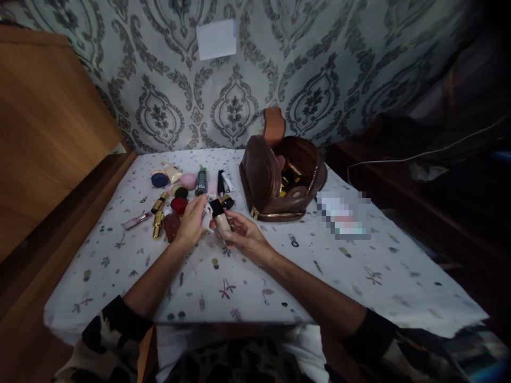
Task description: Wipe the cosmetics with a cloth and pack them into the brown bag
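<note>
My right hand is closed round a foundation bottle with a black cap and a beige body, held tilted above the table. Close against its left side, my left hand pinches a crumpled white wipe. The wipe touches or nearly touches the bottle's cap. Around my left hand lie a red round compact, a dark red bottle and a gold lipstick. Just behind the foundation bottle sits a small dark round item, partly hidden.
A brown cosmetic bag stands unzipped at the back, with items inside. Behind my left hand are a green bottle, a pink sponge and a blue-lidded jar. A blurred-out flat object lies right; a wooden cabinet borders the left.
</note>
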Motion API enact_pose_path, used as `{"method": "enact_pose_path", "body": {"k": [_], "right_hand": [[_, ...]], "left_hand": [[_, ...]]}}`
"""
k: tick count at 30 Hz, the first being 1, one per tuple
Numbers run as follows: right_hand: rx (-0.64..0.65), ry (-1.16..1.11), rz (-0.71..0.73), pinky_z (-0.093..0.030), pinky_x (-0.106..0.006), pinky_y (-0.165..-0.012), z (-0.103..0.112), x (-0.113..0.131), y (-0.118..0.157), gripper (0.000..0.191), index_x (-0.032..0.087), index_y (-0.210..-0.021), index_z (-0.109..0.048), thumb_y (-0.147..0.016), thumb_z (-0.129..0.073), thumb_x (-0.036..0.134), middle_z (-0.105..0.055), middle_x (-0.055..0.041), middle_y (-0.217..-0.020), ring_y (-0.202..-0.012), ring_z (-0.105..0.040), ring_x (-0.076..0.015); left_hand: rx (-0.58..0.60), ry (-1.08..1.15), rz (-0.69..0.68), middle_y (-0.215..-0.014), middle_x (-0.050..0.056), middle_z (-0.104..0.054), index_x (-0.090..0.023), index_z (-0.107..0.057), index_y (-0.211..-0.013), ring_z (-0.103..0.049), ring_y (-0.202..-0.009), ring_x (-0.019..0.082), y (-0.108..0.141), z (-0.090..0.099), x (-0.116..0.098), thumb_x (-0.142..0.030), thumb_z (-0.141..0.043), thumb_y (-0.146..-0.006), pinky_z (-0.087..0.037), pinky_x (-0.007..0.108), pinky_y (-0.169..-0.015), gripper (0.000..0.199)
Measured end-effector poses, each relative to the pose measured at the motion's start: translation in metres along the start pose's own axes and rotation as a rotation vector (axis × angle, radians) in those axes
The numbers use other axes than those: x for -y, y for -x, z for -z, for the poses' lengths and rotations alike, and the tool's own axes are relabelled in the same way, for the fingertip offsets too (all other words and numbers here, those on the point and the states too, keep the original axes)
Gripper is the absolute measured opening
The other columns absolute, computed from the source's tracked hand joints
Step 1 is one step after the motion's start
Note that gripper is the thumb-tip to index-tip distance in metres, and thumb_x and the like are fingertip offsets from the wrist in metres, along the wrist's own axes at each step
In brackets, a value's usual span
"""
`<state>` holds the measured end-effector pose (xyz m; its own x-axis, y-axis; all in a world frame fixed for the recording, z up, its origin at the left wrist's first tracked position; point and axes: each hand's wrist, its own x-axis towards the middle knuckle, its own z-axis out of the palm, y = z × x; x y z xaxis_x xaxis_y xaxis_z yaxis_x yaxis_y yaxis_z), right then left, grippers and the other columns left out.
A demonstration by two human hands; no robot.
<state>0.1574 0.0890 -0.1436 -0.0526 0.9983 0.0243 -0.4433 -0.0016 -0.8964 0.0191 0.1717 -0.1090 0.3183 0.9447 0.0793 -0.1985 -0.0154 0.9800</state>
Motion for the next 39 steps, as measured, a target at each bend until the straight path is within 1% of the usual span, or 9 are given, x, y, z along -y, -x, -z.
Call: {"method": "enact_pose_path", "body": {"k": [4, 7, 10, 12, 17, 22, 28, 33, 39], "right_hand": [[-0.052, -0.077, 0.048, -0.056, -0.026, -0.062, -0.001, 0.002, -0.001, 0.056, 0.03, -0.116, -0.062, -0.065, -0.085, 0.031, -0.064, -0.0022, -0.105, -0.088, -0.063, -0.0172], [-0.084, -0.108, 0.052, -0.057, -0.029, -0.067, 0.0, 0.006, -0.002, 0.053, 0.029, -0.116, -0.063, -0.067, -0.084, 0.032, -0.064, -0.0024, -0.106, -0.085, -0.063, -0.016], [-0.083, -0.131, 0.032, -0.058, -0.029, -0.067, 0.0, 0.011, -0.001, 0.05, 0.029, -0.116, -0.065, -0.069, -0.083, 0.035, -0.064, -0.0023, -0.108, -0.083, -0.062, -0.0149], [-0.083, -0.152, 0.018, -0.058, -0.028, -0.066, 0.0, 0.012, -0.001, 0.05, 0.029, -0.114, -0.066, -0.068, -0.084, 0.034, -0.064, -0.002, -0.107, -0.083, -0.062, -0.0143], [-0.064, -0.123, -0.038, -0.059, -0.027, -0.062, 0.001, 0.012, 0.0, 0.044, 0.027, -0.112, -0.067, -0.07, -0.083, 0.033, -0.064, -0.0021, -0.104, -0.083, -0.062, -0.0144], [-0.044, -0.118, -0.039, -0.057, -0.026, -0.06, 0.001, 0.012, 0.0, 0.047, 0.025, -0.112, -0.067, -0.07, -0.083, 0.037, -0.067, -0.0027, -0.099, -0.082, -0.064, -0.0156], [-0.117, -0.24, -0.011, -0.054, -0.026, -0.061, 0.006, 0.017, -0.006, 0.04, 0.022, -0.094, -0.068, -0.069, -0.081, 0.05, -0.067, -0.0007, -0.085, -0.072, -0.059, -0.0139], [-0.258, -0.298, 0.036, -0.045, -0.019, -0.054, 0.007, 0.023, -0.01, 0.039, 0.021, -0.08, -0.061, -0.063, -0.086, 0.045, -0.058, 0.0047, -0.071, -0.063, -0.051, -0.0093], [-0.215, -0.338, -0.052, -0.045, -0.02, -0.051, 0.004, 0.024, -0.006, 0.041, 0.024, -0.087, -0.057, -0.064, -0.085, 0.043, -0.061, 0.0067, -0.076, -0.064, -0.055, -0.0099]], "left_hand": [[0.078, -0.276, -0.142, -0.066, -0.001, -0.057, -0.019, -0.062, -0.083, -0.056, -0.059, 0.013, 0.01, -0.004, 0.006, -0.061, -0.051, -0.091, -0.049, 0.024, -0.052, 0.044], [0.1, -0.48, -0.286, -0.085, 0.005, -0.066, -0.02, -0.064, -0.098, -0.065, -0.089, 0.021, 0.016, -0.007, 0.009, -0.053, -0.045, -0.096, -0.055, 0.032, -0.078, 0.039], [0.079, -0.56, -0.386, -0.118, 0.009, -0.064, -0.022, -0.053, -0.129, -0.056, -0.122, 0.023, 0.017, -0.007, 0.01, -0.043, -0.041, -0.1, -0.047, 0.038, -0.103, 0.037], [0.052, -0.601, -0.471, -0.133, 0.011, -0.057, -0.023, -0.04, -0.14, -0.051, -0.129, 0.022, 0.018, -0.006, 0.009, -0.037, -0.04, -0.101, -0.042, 0.04, -0.108, 0.042], [0.05, -0.827, -0.719, -0.136, 0.015, -0.051, -0.019, -0.047, -0.127, -0.05, -0.128, 0.025, 0.022, -0.006, 0.001, -0.025, -0.039, -0.1, -0.042, 0.044, -0.107, 0.028], [0.03, -0.957, -0.777, -0.12, 0.011, -0.049, -0.019, -0.061, -0.114, -0.053, -0.115, 0.024, 0.022, -0.003, -0.004, -0.017, -0.045, -0.095, -0.047, 0.041, -0.099, 0.025], [0.29, -0.952, -0.829, -0.11, 0.01, -0.051, -0.018, -0.063, -0.112, -0.055, -0.103, 0.022, 0.025, -0.006, 0.0, -0.009, -0.047, -0.09, -0.052, 0.037, -0.087, 0.029], [0.469, -0.928, -0.923, -0.108, 0.01, -0.053, -0.018, -0.063, -0.11, -0.055, -0.103, 0.022, 0.03, -0.01, 0.001, -0.004, -0.046, -0.088, -0.053, 0.038, -0.085, 0.032], [0.348, -0.821, -0.908, -0.109, 0.009, -0.055, -0.018, -0.063, -0.111, -0.058, -0.102, 0.02, 0.028, -0.008, 0.002, -0.011, -0.047, -0.094, -0.052, 0.036, -0.087, 0.025]]}}
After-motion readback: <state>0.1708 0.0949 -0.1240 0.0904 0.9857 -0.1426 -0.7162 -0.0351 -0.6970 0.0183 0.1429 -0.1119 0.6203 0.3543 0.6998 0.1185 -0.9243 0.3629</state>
